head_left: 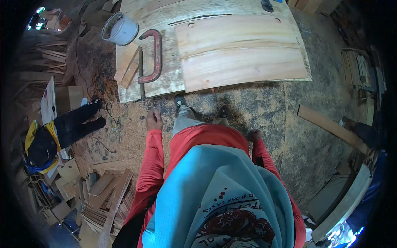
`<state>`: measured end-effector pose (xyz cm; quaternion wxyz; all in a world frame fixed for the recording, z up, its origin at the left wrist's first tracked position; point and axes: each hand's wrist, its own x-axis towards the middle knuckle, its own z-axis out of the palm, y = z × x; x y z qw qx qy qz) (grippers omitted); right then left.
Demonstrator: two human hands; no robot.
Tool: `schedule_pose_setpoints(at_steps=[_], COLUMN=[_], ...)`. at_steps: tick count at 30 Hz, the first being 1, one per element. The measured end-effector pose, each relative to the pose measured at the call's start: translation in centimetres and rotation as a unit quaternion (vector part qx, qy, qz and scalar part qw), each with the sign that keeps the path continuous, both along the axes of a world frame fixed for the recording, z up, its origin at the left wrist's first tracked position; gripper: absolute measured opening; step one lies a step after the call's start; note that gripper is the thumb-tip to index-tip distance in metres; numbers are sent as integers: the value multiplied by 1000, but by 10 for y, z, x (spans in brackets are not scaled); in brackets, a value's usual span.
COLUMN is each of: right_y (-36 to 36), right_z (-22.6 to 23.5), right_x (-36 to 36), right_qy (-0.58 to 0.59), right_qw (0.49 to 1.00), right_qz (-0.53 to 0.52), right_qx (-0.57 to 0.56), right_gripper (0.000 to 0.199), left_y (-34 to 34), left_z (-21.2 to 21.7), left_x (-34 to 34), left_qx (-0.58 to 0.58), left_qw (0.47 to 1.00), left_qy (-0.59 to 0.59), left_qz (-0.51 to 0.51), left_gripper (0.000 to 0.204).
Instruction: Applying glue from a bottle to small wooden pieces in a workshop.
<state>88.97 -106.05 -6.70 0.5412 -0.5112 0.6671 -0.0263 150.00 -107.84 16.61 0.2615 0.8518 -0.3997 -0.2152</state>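
A: Where are the person's hands?

B: Both hang at the sides, holding nothing. The left hand is at the end of a red sleeve, fingers loosely curled together, over the sawdust on the floor. The right hand is also curled shut, close to the hip, empty as far as I can tell.

A: What lies nearest to them?

B: Just ahead of the left hand is the near edge of a low plywood bench. On it rests a red clamp, lying flat, its curved end toward the far side. Just left of the clamp lie two short wood strips, touching each other. A white bucket stands at the bench's far left corner.

A: And the right part of the bench?

B: Two pale boards lie side by side, the far one with a round hole near each end.

A: Anyone else around?

B: Yes, a person in dark trousers and a yellow and black top is at the left, well apart, beside a stack of thin wood sheets. A loose plank lies on the floor at the right.
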Motion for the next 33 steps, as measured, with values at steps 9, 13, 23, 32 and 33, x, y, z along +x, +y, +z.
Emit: schedule_pose_setpoints(at_steps=[9, 13, 23, 32, 33], right_y=[-84, -56, 58, 46, 39], right_z=[104, 87, 11, 44, 48], right_x=[134, 152, 170, 235, 237], right_qy=[-166, -184, 8, 52, 91], right_qw=[905, 844, 986, 983, 989], right_qz=[-384, -474, -103, -171, -109], right_qx=[70, 171, -133, -52, -44], right_gripper=[24, 19, 18, 26, 27], left_y=[-79, -96, -109, -99, -98], left_z=[78, 93, 76, 57, 54], left_x=[54, 119, 236, 223, 223], left_qx=[-209, -187, 8, 6, 8], left_qw=[975, 980, 958, 938, 936], left_qy=[37, 51, 269, 326, 337], left_qz=[-66, -55, -103, -121, -101], left_gripper=[16, 19, 32, 31, 31])
